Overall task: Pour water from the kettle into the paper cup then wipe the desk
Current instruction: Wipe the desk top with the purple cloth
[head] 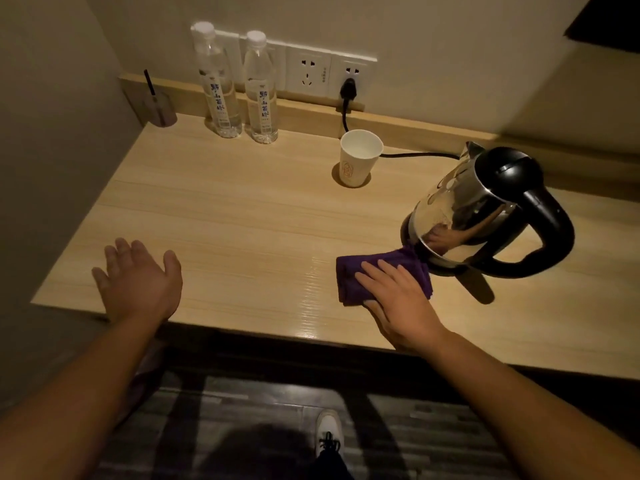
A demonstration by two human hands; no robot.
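Note:
A steel kettle [485, 209] with a black lid and handle stands on its base at the right of the wooden desk [225, 216]. A white paper cup [358, 157] stands upright behind it, nearer the wall. A folded purple cloth [349, 275] lies on the desk against the kettle's base. My right hand [398, 296] rests flat on the cloth, fingers spread, pressing it down. My left hand [138, 278] hovers open over the desk's left front, holding nothing.
Two clear water bottles [221, 81] [261, 88] stand at the back by the wall sockets [311, 72]. The kettle's black cord [415, 154] runs behind the cup to a plug. A small grey holder [159, 109] sits in the back left corner.

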